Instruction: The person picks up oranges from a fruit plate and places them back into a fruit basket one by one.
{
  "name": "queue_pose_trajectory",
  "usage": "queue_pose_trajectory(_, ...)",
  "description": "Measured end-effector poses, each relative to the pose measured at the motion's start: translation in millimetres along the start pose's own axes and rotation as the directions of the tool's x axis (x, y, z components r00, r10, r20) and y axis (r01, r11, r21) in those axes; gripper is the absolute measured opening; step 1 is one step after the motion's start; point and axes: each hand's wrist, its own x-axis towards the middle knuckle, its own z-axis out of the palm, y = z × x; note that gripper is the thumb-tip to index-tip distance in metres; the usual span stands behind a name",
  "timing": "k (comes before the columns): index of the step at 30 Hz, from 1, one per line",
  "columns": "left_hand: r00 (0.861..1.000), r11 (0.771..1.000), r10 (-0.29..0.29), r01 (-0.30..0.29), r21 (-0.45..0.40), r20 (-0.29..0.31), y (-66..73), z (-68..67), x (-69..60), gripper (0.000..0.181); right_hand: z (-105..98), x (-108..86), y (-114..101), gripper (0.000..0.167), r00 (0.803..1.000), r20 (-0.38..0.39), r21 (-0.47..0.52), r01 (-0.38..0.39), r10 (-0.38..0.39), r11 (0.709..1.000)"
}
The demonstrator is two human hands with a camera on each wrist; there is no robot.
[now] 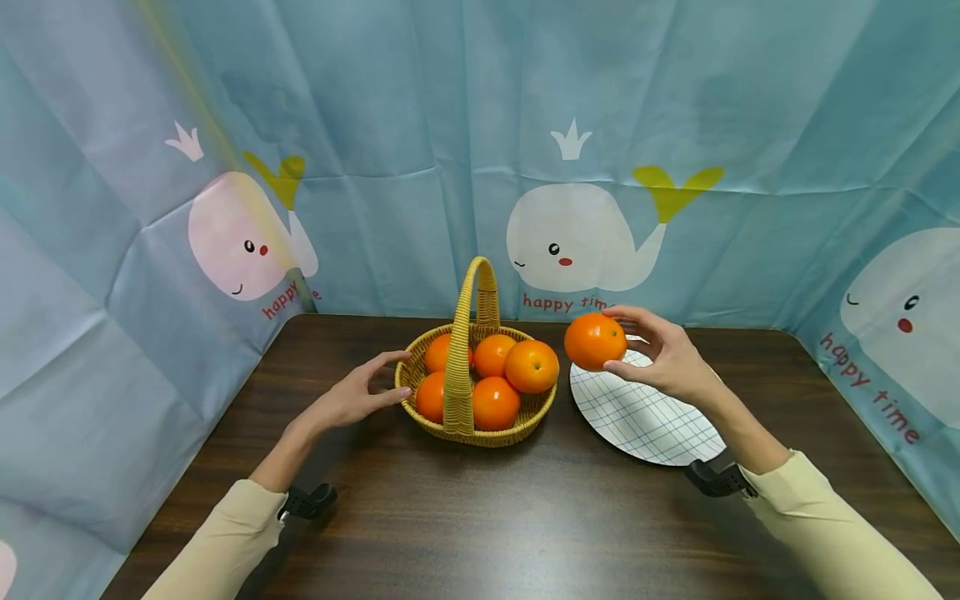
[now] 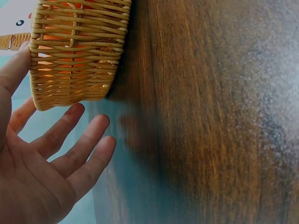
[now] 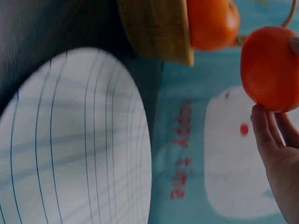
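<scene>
A yellow wicker basket point(image 1: 480, 437) with a tall handle stands on the table and holds several oranges point(image 1: 496, 404). At its left rim is my left hand point(image 1: 360, 392), thumb and fingertips touching the edge, the other fingers loosely spread below it in the left wrist view. Between thumb and fingers, my right hand point(image 1: 667, 358) grips an orange point(image 1: 592, 342) in the air, right of the basket. Below that hand lies a round white plate point(image 1: 645, 425) with blue grid lines, no fruit visible on it. The right wrist view shows the held orange point(image 3: 271, 70) above the plate's level.
The dark wooden table point(image 1: 480, 517) extends toward me in front of the basket and plate. A light blue curtain point(image 1: 390, 167) with printed whales hangs behind the table and along both sides. Black straps with cameras point(image 1: 307, 502) sit on both wrists.
</scene>
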Motion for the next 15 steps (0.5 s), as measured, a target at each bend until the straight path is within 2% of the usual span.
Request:
queue_pose_trajectory(7,1.000,0.999,0.019,-0.018,-0.036,0.011,-1.7,0.9,1.4,0.065,30,6.4,-16,0.074,0.998,0.037,0.027,0.057,-0.058,0.998)
queue_pose_trajectory(15,1.000,1.000,0.007,-0.007,0.002,-0.002,0.0,1.2,0.5,0.066,54,20.3,-47,0.068,0.993,0.076,0.049,0.084,-0.088,0.995)
